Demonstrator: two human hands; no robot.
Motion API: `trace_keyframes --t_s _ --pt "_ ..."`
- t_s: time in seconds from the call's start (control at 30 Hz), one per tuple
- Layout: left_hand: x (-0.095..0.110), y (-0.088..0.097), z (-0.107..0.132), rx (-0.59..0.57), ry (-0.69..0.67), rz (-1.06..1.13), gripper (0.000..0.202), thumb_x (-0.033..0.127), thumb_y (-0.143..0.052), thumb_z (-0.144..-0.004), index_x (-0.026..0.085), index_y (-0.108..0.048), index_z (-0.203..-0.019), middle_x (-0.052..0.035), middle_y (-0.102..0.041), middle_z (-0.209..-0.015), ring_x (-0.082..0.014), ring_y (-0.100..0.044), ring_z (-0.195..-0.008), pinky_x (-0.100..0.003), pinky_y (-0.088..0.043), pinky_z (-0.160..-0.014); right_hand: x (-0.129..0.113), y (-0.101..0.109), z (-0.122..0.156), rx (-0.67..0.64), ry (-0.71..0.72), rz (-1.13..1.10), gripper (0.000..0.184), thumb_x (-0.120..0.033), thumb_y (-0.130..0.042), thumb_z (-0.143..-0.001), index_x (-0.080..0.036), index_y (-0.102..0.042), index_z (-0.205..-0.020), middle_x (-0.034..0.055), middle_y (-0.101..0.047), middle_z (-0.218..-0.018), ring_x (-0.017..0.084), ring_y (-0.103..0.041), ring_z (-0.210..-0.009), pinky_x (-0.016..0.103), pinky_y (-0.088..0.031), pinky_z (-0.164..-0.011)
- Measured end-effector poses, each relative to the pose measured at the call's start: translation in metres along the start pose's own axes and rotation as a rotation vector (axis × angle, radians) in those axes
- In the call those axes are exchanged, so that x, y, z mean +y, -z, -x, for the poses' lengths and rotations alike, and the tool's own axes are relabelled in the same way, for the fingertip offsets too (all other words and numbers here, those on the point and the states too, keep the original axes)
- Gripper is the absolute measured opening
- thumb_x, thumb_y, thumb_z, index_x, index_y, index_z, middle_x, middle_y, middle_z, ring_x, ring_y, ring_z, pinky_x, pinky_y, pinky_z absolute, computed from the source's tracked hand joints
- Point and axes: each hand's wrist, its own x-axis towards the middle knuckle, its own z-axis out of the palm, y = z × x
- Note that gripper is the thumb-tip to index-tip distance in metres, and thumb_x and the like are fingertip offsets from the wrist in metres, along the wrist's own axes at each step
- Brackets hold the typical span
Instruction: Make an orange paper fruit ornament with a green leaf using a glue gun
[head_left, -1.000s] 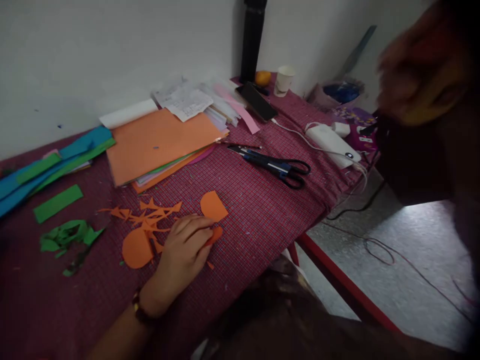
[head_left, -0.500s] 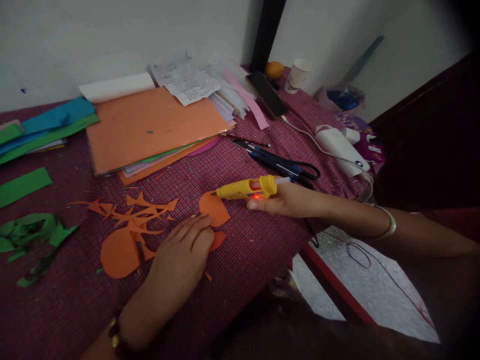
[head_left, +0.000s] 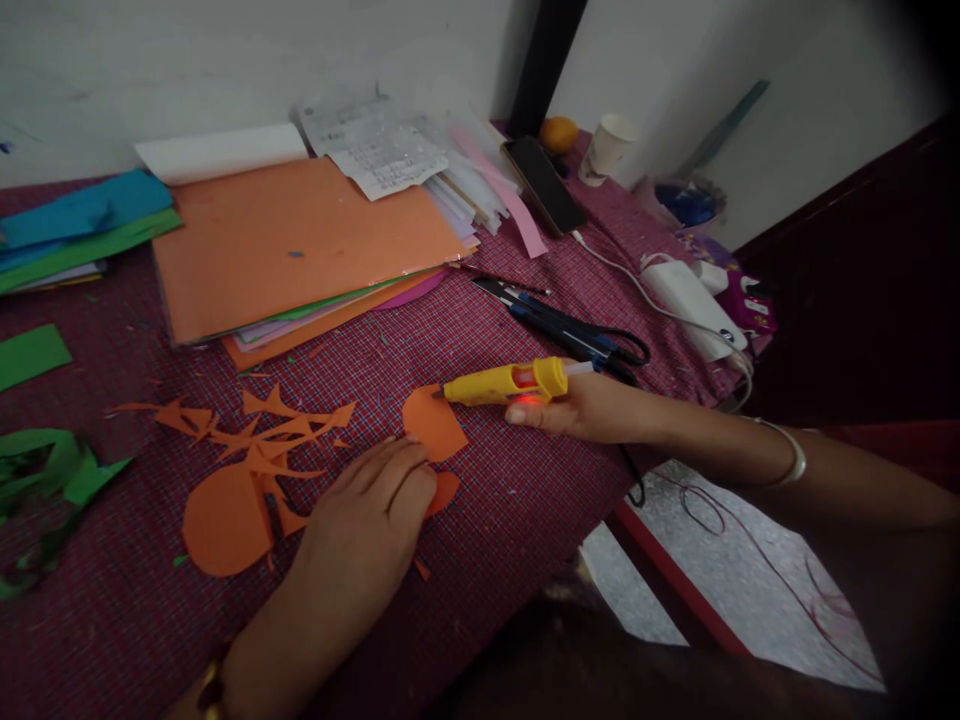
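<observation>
Your right hand (head_left: 604, 405) grips a yellow glue gun (head_left: 491, 385), nozzle (head_left: 441, 393) at an orange paper cutout (head_left: 435, 427); steady that flat with your open left hand (head_left: 375, 505), gluing thinly.

The right grip (head_left: 600, 408) hides the handle of the yellow glue gun (head_left: 487, 385); the left grip (head_left: 367, 510) covers part of a small orange piece (head_left: 445, 491) toward the worktop's (head_left: 517, 520) front edge. The view's side cuts off a green strip (head_left: 34, 356), and writing on the back-edge sheet (head_left: 401, 170) is unreadably small.

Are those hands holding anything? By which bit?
The right hand holds a yellow glue gun from beneath its rear end. The left hand touches an orange cutout; any grip is hidden.
</observation>
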Motion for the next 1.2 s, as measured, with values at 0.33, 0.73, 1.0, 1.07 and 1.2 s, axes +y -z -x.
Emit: trace_keyframes --t_s 0.33,0.73,1.0,1.07,1.2 --pt "-0.001 -0.001 0.002 -0.001 0.012 0.014 0.022 0.012 -0.04 -0.094 0.014 -0.062 -0.093 -0.0122 -0.072 -0.102 -0.0254 -0.069 -0.099 -0.043 -0.059 -0.086 -0.005 0.0 0.021 -0.106 0.004 0.032 0.038 -0.044 -0.058 -0.092 -0.013 -0.065 -0.114 0.0068 -0.07 -0.099 0.015 -0.063 -0.086 0.026 -0.051 -0.079" --pt "0.0 0.001 0.0 -0.028 0.024 0.049 0.019 0.008 -0.043 -0.092 0.013 -0.061 -0.094 -0.0136 -0.071 -0.102 -0.0272 -0.068 -0.098 -0.045 -0.059 -0.084 -0.005 0.001 0.017 -0.108 0.011 -0.025 0.04 -0.044 -0.057 -0.092 -0.013 -0.062 -0.118 0.0084 -0.069 -0.109 0.016 -0.064 -0.095 0.028 -0.051 -0.086" --pt "0.002 0.003 -0.001 -0.068 0.0 0.003 0.021 0.007 -0.042 -0.09 0.013 -0.062 -0.091 -0.0133 -0.072 -0.097 -0.027 -0.067 -0.09 -0.044 -0.058 -0.08 -0.006 0.003 -0.014 -0.07 0.09 0.033 0.04 -0.041 -0.056 -0.093 -0.013 -0.062 -0.12 0.0094 -0.069 -0.113 0.018 -0.063 -0.101 0.032 -0.05 -0.092" --pt "0.002 0.004 -0.001 -0.07 -0.004 0.001 0.022 0.006 -0.042 -0.09 0.013 -0.062 -0.09 -0.013 -0.072 -0.097 -0.0265 -0.067 -0.09 -0.043 -0.058 -0.08 -0.007 0.002 -0.017 -0.084 0.099 0.042 0.04 -0.041 -0.055 -0.093 -0.012 -0.061 -0.12 0.0095 -0.069 -0.112 0.018 -0.063 -0.1 0.03 -0.05 -0.09" --pt "0.002 0.005 -0.001 -0.074 -0.003 0.022 0.022 0.005 -0.042 -0.09 0.014 -0.062 -0.088 -0.0124 -0.072 -0.099 -0.0252 -0.067 -0.092 -0.042 -0.056 -0.084 -0.009 -0.002 -0.014 -0.103 0.095 0.014 0.041 -0.044 -0.057 -0.092 -0.012 -0.062 -0.116 0.0079 -0.069 -0.108 0.016 -0.063 -0.095 0.027 -0.05 -0.084"
